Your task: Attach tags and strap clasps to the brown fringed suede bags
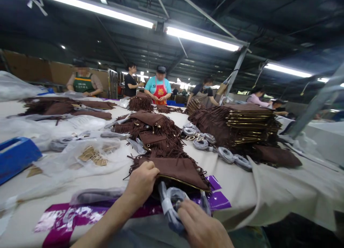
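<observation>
A dark brown fringed bag (174, 166) lies at the near edge of the table, its gold zipper side facing me. My left hand (142, 180) is closed on the bag's left front corner and lifts that edge a little. Just below the zipper, my right hand (200, 223) grips a coiled strap (170, 205) wrapped in clear grey plastic with a white band around it. The coil is in front of the bag's opening; whether part of it is inside, I cannot tell. Under the bag and my left forearm lies purple plastic packaging (63, 219).
More fringed bags (150, 124) are heaped straight ahead, and a tall stack (249, 124) stands at right. Several wrapped strap coils (225, 155) lie between. At left are a blue tape dispenser (18, 156) and tags (94, 155) on clear plastic. Several people work beyond the table.
</observation>
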`<state>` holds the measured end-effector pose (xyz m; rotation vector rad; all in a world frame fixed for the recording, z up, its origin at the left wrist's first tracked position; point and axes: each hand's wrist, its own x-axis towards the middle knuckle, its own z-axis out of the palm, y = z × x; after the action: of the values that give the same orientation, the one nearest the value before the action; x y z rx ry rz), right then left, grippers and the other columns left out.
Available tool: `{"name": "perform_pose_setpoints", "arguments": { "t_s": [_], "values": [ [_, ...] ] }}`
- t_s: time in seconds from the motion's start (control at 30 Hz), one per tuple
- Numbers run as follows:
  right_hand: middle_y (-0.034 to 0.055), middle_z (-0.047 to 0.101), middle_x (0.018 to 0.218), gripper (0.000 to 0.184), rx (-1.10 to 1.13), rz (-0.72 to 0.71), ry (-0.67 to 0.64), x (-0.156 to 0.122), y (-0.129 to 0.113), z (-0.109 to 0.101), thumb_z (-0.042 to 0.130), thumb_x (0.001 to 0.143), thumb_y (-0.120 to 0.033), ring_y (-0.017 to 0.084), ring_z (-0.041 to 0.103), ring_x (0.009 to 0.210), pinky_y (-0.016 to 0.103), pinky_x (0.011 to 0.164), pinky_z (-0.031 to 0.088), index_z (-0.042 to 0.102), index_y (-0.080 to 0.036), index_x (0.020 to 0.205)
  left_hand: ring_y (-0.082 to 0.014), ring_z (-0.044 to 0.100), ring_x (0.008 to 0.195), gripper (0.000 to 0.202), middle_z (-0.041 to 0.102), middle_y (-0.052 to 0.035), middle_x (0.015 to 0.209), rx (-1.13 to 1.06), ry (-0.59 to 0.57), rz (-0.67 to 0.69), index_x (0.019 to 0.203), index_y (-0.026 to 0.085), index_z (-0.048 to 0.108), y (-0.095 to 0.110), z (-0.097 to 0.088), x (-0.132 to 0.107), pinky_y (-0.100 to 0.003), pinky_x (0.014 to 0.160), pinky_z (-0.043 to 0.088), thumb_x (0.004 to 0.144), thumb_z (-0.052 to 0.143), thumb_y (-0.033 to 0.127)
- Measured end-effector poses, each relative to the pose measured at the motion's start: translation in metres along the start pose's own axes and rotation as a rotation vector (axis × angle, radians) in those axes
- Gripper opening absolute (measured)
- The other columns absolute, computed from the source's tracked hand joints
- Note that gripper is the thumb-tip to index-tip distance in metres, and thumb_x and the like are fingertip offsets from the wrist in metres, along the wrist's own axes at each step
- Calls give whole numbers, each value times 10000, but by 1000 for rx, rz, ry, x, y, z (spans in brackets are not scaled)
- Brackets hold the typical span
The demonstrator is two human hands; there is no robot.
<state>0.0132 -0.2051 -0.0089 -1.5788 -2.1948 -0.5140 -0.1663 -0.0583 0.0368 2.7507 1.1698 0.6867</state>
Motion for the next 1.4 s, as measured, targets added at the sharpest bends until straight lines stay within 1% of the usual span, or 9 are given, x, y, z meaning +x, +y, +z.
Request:
{"name": "perform_pose_setpoints", "arguments": {
  "t_s": [0.23,0.37,0.47,0.57,0.67,0.87,1.07,1.2,1.4],
  "values": [
    [135,690,747,300,-129,341,-57,81,15,58,493,708,84,253,651,680,304,576,518,668,-149,778,-190,552,845,227,608,-49,872,50,84,150,881,191,678,0,15,-8,-271,721,436,920,470,110],
    [46,705,813,275,117,227,-60,55,26,50,593,727,-32,192,673,721,230,647,523,689,-206,917,-198,579,843,354,638,-60,903,76,-57,137,1037,214,690,-26,27,-18,-283,732,460,858,453,23],
    [47,714,913,358,262,204,-13,15,57,24,436,864,-91,181,678,810,249,735,526,651,-237,1109,-214,583,894,470,641,-79,982,11,-55,103,1141,220,652,-22,18,-27,-317,795,468,820,398,-12],
    [130,674,1104,564,20,268,45,-13,100,17,365,757,-7,246,635,1013,365,871,514,584,-168,1251,-217,579,947,381,628,-86,1022,-169,-62,132,1043,210,653,16,16,-27,-318,832,466,825,398,30],
    [100,696,953,543,-147,149,20,-22,125,38,424,745,-13,243,657,866,373,835,524,570,-159,1247,-251,597,946,175,638,-108,1023,-296,-217,99,966,190,643,73,35,-15,-348,830,487,833,529,211],
    [56,713,777,301,-196,108,83,-15,127,49,458,793,-42,237,679,702,379,770,528,630,-217,966,-379,556,1094,488,596,-186,1190,-357,-346,-160,1221,127,544,141,66,19,-509,914,456,765,619,282],
    [85,735,1032,273,286,147,-40,8,117,1,397,928,-213,213,705,928,298,782,562,623,-232,1080,-344,590,1057,414,591,-155,1165,-370,-198,-255,1183,149,531,134,52,20,-471,874,484,771,539,181],
    [91,745,958,276,341,144,31,22,106,-1,391,921,-259,236,712,873,326,748,568,653,-242,1004,-330,628,996,299,634,-162,1071,-347,-97,-265,1092,128,569,131,46,22,-450,830,509,821,443,134],
    [21,732,719,174,336,216,80,9,127,-3,453,861,-328,225,709,626,287,558,546,617,-290,817,-332,650,953,271,660,-181,999,-84,-156,-179,1028,100,598,107,16,11,-430,765,523,805,457,36]
  ]
}}
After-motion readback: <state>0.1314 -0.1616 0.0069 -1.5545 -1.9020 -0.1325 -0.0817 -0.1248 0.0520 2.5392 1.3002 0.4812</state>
